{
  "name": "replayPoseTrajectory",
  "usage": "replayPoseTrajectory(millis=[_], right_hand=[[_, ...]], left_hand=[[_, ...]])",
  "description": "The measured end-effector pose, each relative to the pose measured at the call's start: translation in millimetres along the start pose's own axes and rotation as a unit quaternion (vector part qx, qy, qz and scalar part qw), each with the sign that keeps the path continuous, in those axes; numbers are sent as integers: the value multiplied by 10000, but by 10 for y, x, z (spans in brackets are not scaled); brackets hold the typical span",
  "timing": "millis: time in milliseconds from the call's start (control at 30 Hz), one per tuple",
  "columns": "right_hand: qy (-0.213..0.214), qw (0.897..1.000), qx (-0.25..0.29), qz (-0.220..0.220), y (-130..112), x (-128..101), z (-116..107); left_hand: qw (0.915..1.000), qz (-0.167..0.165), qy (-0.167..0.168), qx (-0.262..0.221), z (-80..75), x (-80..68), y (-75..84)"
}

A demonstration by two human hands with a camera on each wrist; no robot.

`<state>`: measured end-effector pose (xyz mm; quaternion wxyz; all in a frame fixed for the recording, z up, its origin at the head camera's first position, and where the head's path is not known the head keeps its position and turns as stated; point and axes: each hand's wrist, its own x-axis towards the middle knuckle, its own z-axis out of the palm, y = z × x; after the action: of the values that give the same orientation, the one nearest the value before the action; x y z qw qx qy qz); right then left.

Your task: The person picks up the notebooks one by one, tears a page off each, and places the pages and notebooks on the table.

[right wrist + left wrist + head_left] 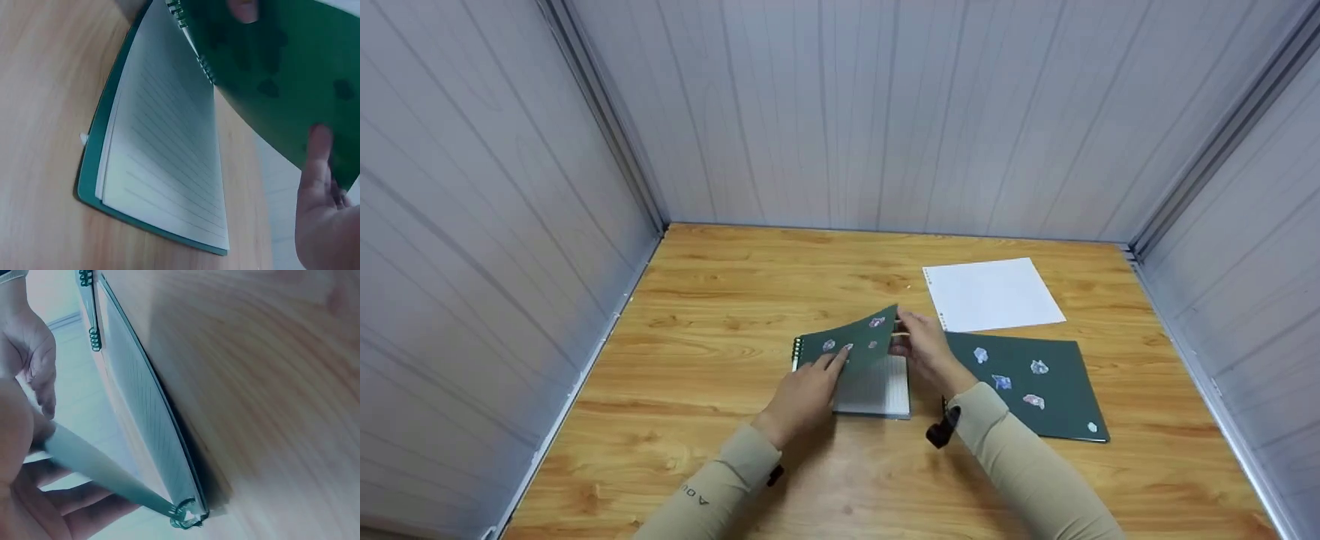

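Pinching green cover (864, 336) | left hand (804, 394) gripping its middle, right hand (926, 345) gripping its free edge | imo they're keeping the lined pages (885, 390) uncovered

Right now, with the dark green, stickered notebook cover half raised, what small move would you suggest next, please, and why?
Probably swing the cover left around its green binding rings, since the left hand pinches it and the white lined pages lie partly exposed beneath.

the spiral-bound notebook (874, 396) lies flat on the wooden table (720, 300), rings (796, 350) at its left, ruled pages (895, 386) showing. its green, stickered cover (862, 336) is lifted and bowed, pinched by left hand (801, 391) and right hand (928, 349).
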<state>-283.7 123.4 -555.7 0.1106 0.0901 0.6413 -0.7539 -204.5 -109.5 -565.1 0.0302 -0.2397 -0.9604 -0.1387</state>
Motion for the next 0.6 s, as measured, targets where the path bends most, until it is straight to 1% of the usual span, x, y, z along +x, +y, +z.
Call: replayPoseTrajectory(millis=[33, 100, 133, 167, 200, 233, 300, 333, 367, 433, 500, 600], right_hand=[[-32, 9999, -64, -104, 11, 5, 9], [-156, 9980, -528, -308, 56, 4, 26], [-222, 9945, -938, -406, 88, 2, 36], [-297, 9877, -1440, -523, 124, -7, 42], [-402, 9769, -1988, -670, 166, -16, 44], [-514, 9637, -2488, -817, 208, -26, 45], [-704, 9340, -3333, -1076, 286, -46, 46], [-783, 9193, -3672, -1183, 319, -55, 46], [-867, 9063, -3937, -1269, 349, -65, 44], [-1041, 8856, -4319, -1356, 395, -81, 41], [-1215, 8618, -4718, -1411, 419, -91, 43], [-1499, 8232, -5275, -1468, 431, -102, 57]], left_hand=[[9998, -46, 105, -132, 0, -2, -11], [9982, -89, 439, -396, 2, -13, -41], [9965, -104, 630, -536, 4, -20, -59], [9941, -129, 822, -697, 7, -29, -77], [9909, -145, 1020, -869, 12, -39, -96], [9870, -171, 1203, -1050, 15, -48, -113], [9789, -213, 1500, -1370, 27, -69, -148], [9748, -221, 1626, -1509, 35, -79, -166], [9711, -232, 1721, -1636, 43, -94, -182], [9648, -224, 1878, -1829, 57, -124, -217], [9586, -193, 2020, -1998, 60, -155, -254], [9461, -202, 2318, -2251, 32, -202, -315]])
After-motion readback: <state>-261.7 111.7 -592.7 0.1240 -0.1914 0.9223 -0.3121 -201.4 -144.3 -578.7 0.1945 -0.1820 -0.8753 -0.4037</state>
